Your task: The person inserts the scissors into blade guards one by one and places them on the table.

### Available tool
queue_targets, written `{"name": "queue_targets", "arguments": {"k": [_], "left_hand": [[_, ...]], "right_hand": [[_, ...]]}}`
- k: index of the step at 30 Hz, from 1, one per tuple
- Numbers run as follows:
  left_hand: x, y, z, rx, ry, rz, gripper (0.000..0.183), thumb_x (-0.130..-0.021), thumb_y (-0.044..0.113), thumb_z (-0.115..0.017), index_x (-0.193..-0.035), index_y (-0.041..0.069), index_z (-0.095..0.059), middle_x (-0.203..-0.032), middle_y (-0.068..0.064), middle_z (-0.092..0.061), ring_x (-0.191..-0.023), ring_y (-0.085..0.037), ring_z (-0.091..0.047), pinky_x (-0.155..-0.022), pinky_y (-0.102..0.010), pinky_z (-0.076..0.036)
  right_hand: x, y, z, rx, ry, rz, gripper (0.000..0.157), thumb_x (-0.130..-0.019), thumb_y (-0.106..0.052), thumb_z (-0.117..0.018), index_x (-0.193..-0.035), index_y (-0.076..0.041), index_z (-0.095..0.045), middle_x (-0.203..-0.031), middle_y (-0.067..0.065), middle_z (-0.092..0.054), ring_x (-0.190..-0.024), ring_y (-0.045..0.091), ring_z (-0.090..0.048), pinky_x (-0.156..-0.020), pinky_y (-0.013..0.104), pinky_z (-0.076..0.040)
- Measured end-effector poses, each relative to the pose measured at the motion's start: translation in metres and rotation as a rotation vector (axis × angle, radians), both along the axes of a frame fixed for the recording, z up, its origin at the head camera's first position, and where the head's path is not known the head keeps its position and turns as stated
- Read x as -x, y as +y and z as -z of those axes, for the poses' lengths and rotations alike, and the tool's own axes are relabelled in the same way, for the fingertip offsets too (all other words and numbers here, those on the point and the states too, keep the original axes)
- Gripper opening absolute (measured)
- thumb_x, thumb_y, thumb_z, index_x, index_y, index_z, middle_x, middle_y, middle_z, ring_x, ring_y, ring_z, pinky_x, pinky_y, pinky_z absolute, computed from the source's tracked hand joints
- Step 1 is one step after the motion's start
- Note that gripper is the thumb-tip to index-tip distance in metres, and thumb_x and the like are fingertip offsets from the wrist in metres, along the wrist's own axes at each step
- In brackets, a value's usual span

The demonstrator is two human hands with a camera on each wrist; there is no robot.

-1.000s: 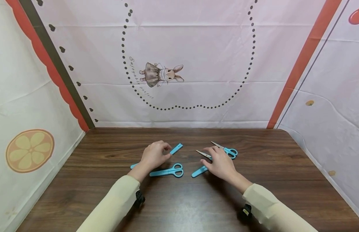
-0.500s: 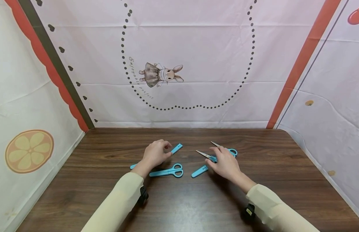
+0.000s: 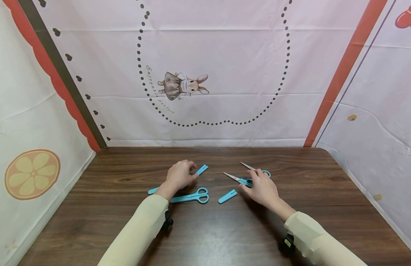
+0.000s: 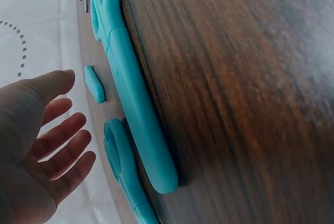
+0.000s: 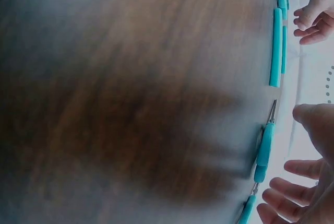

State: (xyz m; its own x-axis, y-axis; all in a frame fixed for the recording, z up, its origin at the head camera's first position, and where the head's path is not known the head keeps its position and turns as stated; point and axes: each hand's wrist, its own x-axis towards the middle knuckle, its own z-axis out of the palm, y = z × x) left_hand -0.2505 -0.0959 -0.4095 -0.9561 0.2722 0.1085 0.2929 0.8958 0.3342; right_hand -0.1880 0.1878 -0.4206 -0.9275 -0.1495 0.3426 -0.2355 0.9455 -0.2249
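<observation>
My left hand [image 3: 180, 175] hovers with loose fingers and holds nothing. It is near a loose blue scissors cap [image 3: 201, 170] and partly covers a second pair of capped scissors [image 4: 120, 151]. In front of it lies a fully visible pair of capped blue scissors [image 3: 192, 196]. Fingers relaxed, my right hand [image 3: 262, 188] hangs over the handles of uncapped scissors [image 3: 236, 178]; the right wrist view shows no grip. Farther back, a second uncapped pair [image 3: 266, 173] is partly hidden by that hand. Another loose cap [image 3: 227, 196] lies left of it.
The dark wood table [image 3: 205, 236] carries all these things. A pale printed cloth [image 3: 238, 74] hangs behind its back edge, with more cloth at both sides. Both wrists wear small black cameras [image 3: 287, 244].
My right hand has drifted slightly right, uncovering the near cap and more of the near uncapped scissors. My left hand has barely moved. The scissors and caps lie as before.
</observation>
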Motion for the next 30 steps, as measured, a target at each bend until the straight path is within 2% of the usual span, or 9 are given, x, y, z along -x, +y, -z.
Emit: {"name": "queue_targets", "arguments": {"k": [11, 16, 22, 30], "left_hand": [[0.005, 0.000, 0.002, 0.016, -0.036, -0.023, 0.027, -0.081, 0.030, -0.069, -0.105, 0.017, -0.066, -0.096, 0.001, -0.061, -0.084, -0.017, -0.059, -0.066, -0.034, -0.048], [0.009, 0.000, 0.005, 0.034, -0.046, -0.016, 0.028, -0.081, 0.031, -0.069, -0.104, 0.017, -0.066, -0.093, 0.001, -0.061, -0.080, -0.016, -0.058, -0.064, -0.033, -0.047], [0.012, 0.003, 0.008, 0.047, -0.076, -0.016, 0.028, -0.079, 0.035, -0.070, -0.101, 0.018, -0.067, -0.094, 0.001, -0.063, -0.082, -0.016, -0.059, -0.064, -0.034, -0.048], [0.014, 0.006, 0.011, 0.066, -0.079, -0.016, 0.030, -0.076, 0.038, -0.073, -0.099, 0.019, -0.068, -0.098, 0.000, -0.061, -0.085, -0.017, -0.058, -0.065, -0.036, -0.048]], "right_hand": [[-0.001, 0.003, 0.004, -0.017, -0.030, 0.029, 0.053, -0.077, -0.040, -0.070, -0.114, -0.004, -0.060, -0.103, 0.019, -0.056, -0.086, 0.035, -0.054, -0.062, 0.042, -0.046], [-0.001, 0.001, 0.005, -0.051, -0.056, 0.050, 0.051, -0.077, -0.043, -0.070, -0.107, -0.003, -0.059, -0.099, 0.019, -0.054, -0.085, 0.034, -0.053, -0.059, 0.040, -0.046], [-0.004, -0.001, 0.007, -0.067, -0.044, 0.063, 0.050, -0.075, -0.043, -0.072, -0.100, -0.002, -0.059, -0.096, 0.019, -0.054, -0.081, 0.036, -0.054, -0.054, 0.038, -0.045], [-0.003, -0.004, 0.008, -0.095, -0.058, 0.095, 0.052, -0.075, -0.044, -0.071, -0.101, -0.001, -0.058, -0.100, 0.021, -0.054, -0.084, 0.037, -0.054, -0.055, 0.040, -0.047]]}}
